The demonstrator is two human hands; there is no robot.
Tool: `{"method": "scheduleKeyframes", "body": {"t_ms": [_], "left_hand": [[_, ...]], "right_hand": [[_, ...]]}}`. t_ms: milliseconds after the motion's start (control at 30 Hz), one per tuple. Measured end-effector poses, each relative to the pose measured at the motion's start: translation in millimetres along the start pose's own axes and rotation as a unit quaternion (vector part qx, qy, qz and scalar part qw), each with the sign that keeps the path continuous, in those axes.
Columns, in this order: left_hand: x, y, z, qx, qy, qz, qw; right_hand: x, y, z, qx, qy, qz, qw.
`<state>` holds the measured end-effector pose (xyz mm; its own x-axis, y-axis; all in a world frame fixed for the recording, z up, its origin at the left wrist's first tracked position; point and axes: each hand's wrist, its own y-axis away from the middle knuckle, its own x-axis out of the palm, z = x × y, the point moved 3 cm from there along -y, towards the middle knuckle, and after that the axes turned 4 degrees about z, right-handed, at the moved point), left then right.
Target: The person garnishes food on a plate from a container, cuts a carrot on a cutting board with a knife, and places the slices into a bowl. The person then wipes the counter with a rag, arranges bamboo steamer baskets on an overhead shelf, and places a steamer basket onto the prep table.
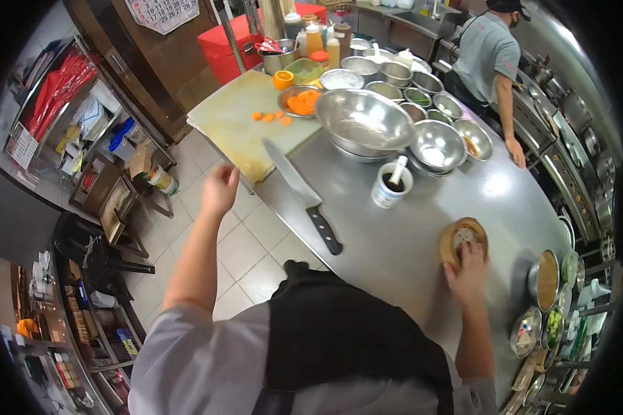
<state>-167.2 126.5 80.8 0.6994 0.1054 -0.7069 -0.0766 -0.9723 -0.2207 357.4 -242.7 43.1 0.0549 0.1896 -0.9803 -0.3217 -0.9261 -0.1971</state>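
My right hand [468,270] reaches into a small round bamboo steamer [452,235] on the steel table; its fingers touch a pale perforated piece inside, and whether they grip it is unclear. My left hand [220,188] is raised beside the table's left edge, fingers curled, its contents hidden. A large knife [299,181] with a black handle lies between my hands, its tip near the cutting board [211,114]. Left of the steamer stands a patterned cup [387,191] with dark liquid and a white spoon. Sliced carrots [303,102] fill a metal bowl on the board.
A large steel bowl [364,121] and several smaller bowls crowd the table's far side. Food containers [547,280] line the right edge. A person in a grey shirt [488,59] stands beyond the table, one arm hanging near its edge. A wooden chair [121,207] stands at left.
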Motion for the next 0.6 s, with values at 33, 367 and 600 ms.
{"method": "scheduleKeyframes", "body": {"t_ms": [33,367,600], "left_hand": [[3.2,-29.7,-2.2,0.018,-0.002,-0.009,1.0],[94.6,-231.1,-13.4,0.3,-0.3,0.169,0.889],[105.5,-260.3,-12.8,0.329,-0.297,0.231,0.866]], "right_hand": [[-6.9,2.7,9.2,0.029,0.003,0.0,1.0],[-24.6,41.7,113.5,0.208,-0.072,-0.074,0.973],[29.2,73.2,147.1,0.253,-0.031,-0.086,0.963]]}}
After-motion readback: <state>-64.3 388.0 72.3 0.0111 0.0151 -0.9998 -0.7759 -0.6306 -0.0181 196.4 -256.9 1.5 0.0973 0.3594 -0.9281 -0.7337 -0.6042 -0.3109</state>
